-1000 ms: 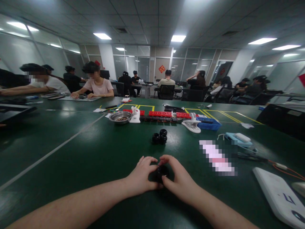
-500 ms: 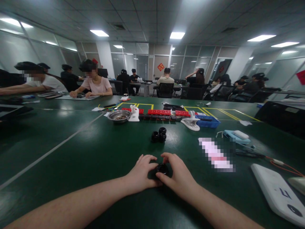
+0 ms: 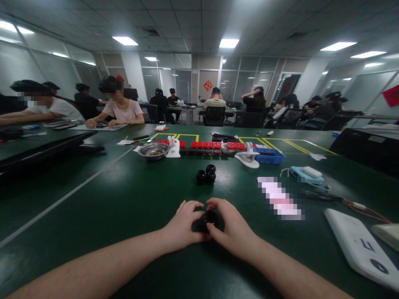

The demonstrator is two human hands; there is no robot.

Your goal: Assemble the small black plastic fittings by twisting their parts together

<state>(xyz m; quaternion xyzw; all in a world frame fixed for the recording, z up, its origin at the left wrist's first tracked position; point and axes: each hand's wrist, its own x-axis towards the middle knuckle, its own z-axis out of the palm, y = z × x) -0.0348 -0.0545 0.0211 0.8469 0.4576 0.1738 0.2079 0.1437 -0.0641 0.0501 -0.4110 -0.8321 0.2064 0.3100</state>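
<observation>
On the green table close to me, a black ring-shaped part (image 3: 212,220) sits between my two hands, its round opening facing up. My left hand (image 3: 185,224) curves around its left side, with thumb and fingers bent toward it. From the right, my right hand (image 3: 232,226) holds it, the thumb at the near rim and the fingers arched over the far side. My fingers and the shade between them hide part of it. Farther ahead stands a tight cluster of similar black ring-shaped parts (image 3: 205,175).
Beyond the cluster lie a metal bowl (image 3: 154,151) of small pieces, two white clamp-like stands (image 3: 173,148), a row of red blocks (image 3: 205,145) and a blue tray (image 3: 269,157). A white device (image 3: 358,249) and cables are at right. Co-workers (image 3: 120,108) sit around.
The view has shifted slightly, so the table items appear a little farther left. At the left, a dark panel now shows larger. Both hands stay around the black part, with small finger movement.
</observation>
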